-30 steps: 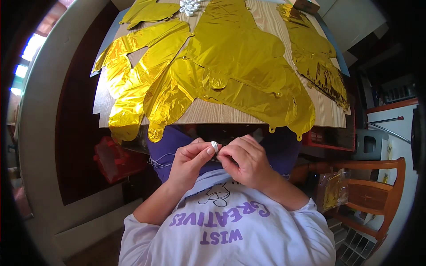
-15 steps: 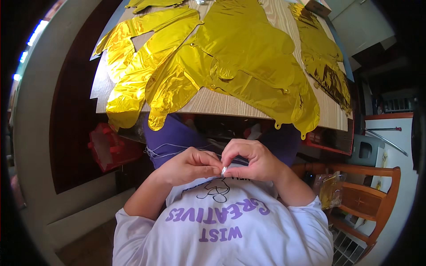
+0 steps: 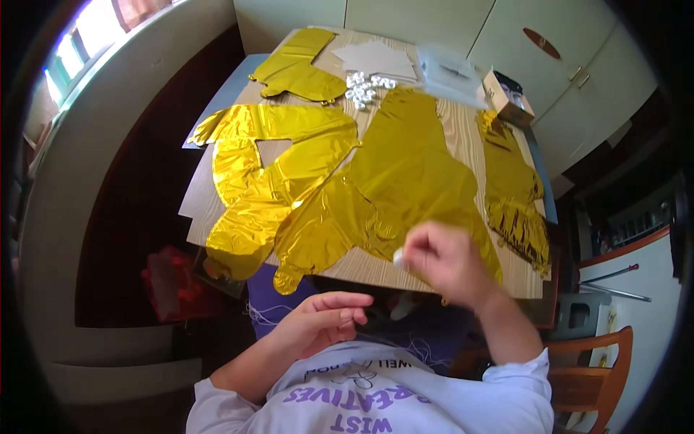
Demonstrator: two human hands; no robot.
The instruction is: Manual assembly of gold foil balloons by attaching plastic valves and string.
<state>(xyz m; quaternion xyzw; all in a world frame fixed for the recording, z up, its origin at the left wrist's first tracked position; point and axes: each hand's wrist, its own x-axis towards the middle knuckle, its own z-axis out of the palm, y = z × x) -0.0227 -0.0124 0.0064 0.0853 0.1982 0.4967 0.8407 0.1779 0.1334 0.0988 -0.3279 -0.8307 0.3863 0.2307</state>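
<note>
My right hand is raised over the table's near edge, pinching a small white bundle that looks like wound string. Some of the bundle is hidden behind the fingers. Lower down, my left hand hovers over my lap, empty, its fingers loosely stretched out and apart. Loose white string trails across my purple-clad legs. Flat gold foil balloons are spread over the wooden table, the nearest ones close to my right hand. Toward the far side, a pile of similar small white bundles lies together.
Behind the pile are white sheets, a clear plastic bag and an open cardboard box. Another gold foil balloon lies along the right edge. A red bag is at lower left, a wooden chair at lower right.
My hands have parted. The right hand has carried the white bundle up and forward over the table, while the left has released it and opened. My view has tilted up, showing the table's far side.
</note>
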